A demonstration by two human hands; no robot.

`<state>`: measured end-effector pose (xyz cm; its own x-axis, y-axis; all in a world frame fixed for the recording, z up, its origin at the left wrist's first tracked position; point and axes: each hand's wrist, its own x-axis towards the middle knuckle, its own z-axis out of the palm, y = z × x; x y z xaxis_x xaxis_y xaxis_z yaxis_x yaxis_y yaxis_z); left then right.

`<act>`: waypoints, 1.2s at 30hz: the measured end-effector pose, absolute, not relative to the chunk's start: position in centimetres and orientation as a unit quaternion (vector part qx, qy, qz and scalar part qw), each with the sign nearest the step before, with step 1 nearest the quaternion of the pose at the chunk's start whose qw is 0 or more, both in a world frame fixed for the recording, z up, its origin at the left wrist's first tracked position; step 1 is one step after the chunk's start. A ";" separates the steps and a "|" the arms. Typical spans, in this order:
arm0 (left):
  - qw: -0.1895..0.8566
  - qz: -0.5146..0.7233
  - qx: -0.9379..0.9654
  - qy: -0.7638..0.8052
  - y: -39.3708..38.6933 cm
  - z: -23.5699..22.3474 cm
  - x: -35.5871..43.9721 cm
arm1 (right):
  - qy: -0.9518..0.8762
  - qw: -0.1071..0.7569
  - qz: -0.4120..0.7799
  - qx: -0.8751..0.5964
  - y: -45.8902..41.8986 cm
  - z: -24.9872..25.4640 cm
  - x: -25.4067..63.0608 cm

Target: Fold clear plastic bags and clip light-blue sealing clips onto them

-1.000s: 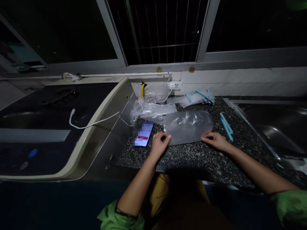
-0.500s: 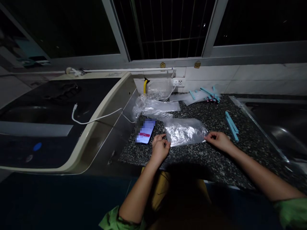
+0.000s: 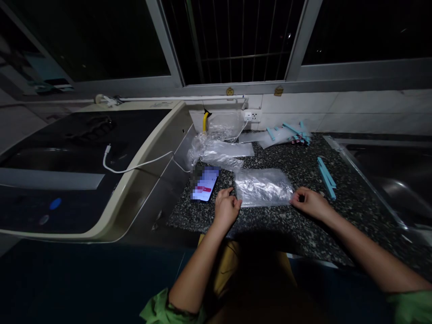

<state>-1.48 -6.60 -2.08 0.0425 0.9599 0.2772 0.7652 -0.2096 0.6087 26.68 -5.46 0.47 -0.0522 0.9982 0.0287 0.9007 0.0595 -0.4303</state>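
A clear plastic bag [image 3: 263, 186] lies flat on the speckled stone counter [image 3: 270, 220] in front of me. My left hand [image 3: 228, 207] pinches its near left corner, fingers curled. At the near right corner, my right hand [image 3: 308, 202] grips the bag's edge between thumb and forefinger. Just left of my left hand lies a phone [image 3: 205, 184] with a lit screen. Light-blue strips [image 3: 326, 177] rest on the counter beyond my right hand.
Behind the bag are more clear plastic bags [image 3: 222, 153] in a loose heap. Bags with light-blue strips [image 3: 293, 132] lie by the wall. A washing machine [image 3: 141, 148] with a white cable [image 3: 145, 168] on it stands left. At right is a metal sink [image 3: 391, 180].
The bag lies flatter and straighter, its near edge now level between my hands. My right hand has shifted slightly right. The phone and strips stay put.
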 end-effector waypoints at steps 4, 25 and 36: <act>0.184 0.354 0.698 0.595 -6.5 -2.1 -1.5 | -0.715 0.225 0.112 -0.653 -5.6 0.3 27.2; 0.265 0.402 0.714 0.508 -6.4 -1.9 -1.8 | -0.843 0.202 0.026 -0.498 -6.6 -0.2 28.7; 0.362 0.489 0.641 0.468 -6.2 -1.3 -1.3 | -0.883 0.191 -0.175 -0.390 -6.8 0.9 25.7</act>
<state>-1.33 -6.22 -1.31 0.0833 0.9541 0.2876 0.2447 -0.2994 0.9222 25.69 -6.81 0.89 -0.6225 0.6225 0.4743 0.7565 0.6339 0.1609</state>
